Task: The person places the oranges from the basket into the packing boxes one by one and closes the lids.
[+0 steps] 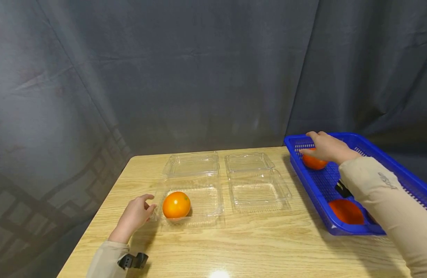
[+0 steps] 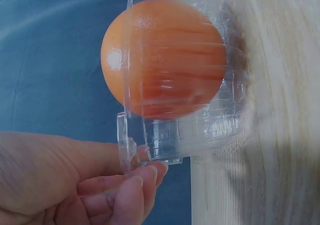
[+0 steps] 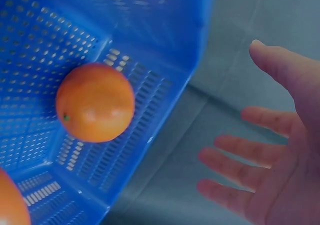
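Observation:
An orange [image 1: 176,205] sits in the near left part of an opened clear plastic container [image 1: 204,200]. My left hand [image 1: 134,214] pinches that container's left rim between thumb and fingers, seen close in the left wrist view beside the orange [image 2: 165,60]. Over the far end of a blue basket [image 1: 309,193] hovers my right hand [image 1: 329,148], fingers spread and holding nothing. Just below it lies another orange [image 1: 314,160]. The right wrist view shows this orange [image 3: 95,102] in the basket's corner, apart from my right hand [image 3: 275,155].
A second clear container [image 1: 256,189], also opened, stands between the first one and the basket. Another orange [image 1: 346,211] lies at the basket's near end, with a black object partly hidden by my right sleeve. A dark curtain [image 1: 206,77] hangs behind the table [image 1: 255,247].

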### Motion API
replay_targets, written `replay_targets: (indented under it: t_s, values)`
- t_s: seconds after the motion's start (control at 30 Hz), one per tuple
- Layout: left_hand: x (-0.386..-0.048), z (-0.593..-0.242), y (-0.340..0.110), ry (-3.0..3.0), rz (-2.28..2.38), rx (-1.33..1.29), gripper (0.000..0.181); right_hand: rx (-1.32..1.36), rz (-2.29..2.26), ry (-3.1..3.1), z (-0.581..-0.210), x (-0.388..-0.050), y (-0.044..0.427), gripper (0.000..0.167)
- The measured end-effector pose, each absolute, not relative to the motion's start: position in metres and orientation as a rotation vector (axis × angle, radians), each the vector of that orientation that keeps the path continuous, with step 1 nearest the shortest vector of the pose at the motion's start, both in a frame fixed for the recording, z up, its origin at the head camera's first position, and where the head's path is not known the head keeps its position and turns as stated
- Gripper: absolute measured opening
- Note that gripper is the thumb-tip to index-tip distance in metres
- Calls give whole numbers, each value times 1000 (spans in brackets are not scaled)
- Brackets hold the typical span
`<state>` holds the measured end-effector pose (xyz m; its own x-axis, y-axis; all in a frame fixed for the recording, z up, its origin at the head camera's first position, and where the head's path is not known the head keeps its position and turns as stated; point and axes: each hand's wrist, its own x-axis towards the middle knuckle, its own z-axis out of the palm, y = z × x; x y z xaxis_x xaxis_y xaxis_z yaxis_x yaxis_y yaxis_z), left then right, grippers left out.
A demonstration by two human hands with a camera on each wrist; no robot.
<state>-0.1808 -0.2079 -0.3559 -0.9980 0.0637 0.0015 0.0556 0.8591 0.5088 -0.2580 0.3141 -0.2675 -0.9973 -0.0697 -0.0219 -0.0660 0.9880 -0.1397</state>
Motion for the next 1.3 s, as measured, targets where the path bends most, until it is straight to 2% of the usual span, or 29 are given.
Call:
replay_targets:
  t_s: [0.27,0.9,1.3]
  values:
    - [-180,-355,-208,3010,832,93,40,-71,-228,3065,-274,-268,329,82]
    - [-179,-355,-208,3010,847,93,41,-64,-270,3011,-294,-285,347,76]
    - [-178,-355,-207,3015,858,94,40,-22,-290,2950,-306,-289,359,83]
